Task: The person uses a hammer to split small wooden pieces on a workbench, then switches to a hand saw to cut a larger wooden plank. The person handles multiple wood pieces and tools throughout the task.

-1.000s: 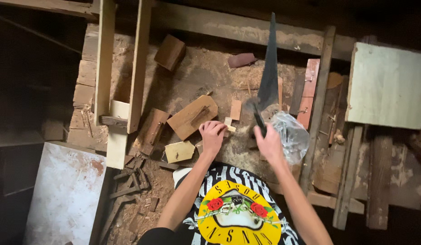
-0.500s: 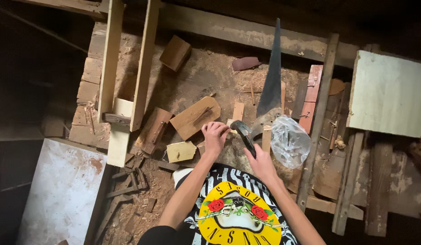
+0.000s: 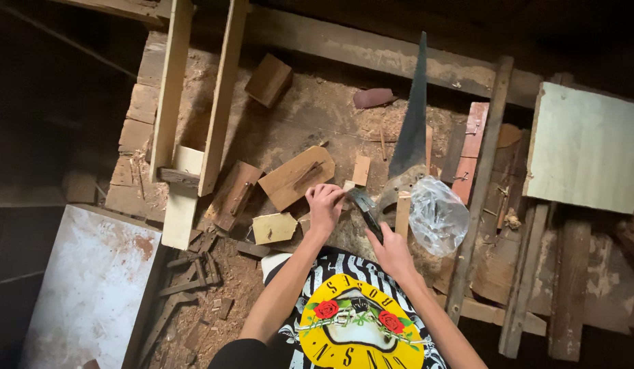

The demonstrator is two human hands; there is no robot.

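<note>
My right hand (image 3: 392,251) grips the dark handle of a hammer (image 3: 367,210); its metal head points up and left. My left hand (image 3: 325,203) rests on the sawdust-covered bench with its fingertips pinched together right beside the hammer head. What they pinch is too small to tell. A handsaw (image 3: 412,119) lies just to the right of the hammer, its blade pointing away from me. A thin wood strip (image 3: 402,215) and a clear plastic bag (image 3: 438,216) lie next to my right hand.
Wood offcuts lie around: a tan block (image 3: 295,178) above my left hand, a pale piece (image 3: 274,227) to its left, a brown block (image 3: 268,80) at the back. Two long battens (image 3: 172,102) stand left. A white board (image 3: 585,147) sits right, a grey panel (image 3: 85,287) lower left.
My right hand has come down and left from beside the saw, bringing the hammer head next to my left hand. My left hand has shifted slightly right and pinched its fingers.
</note>
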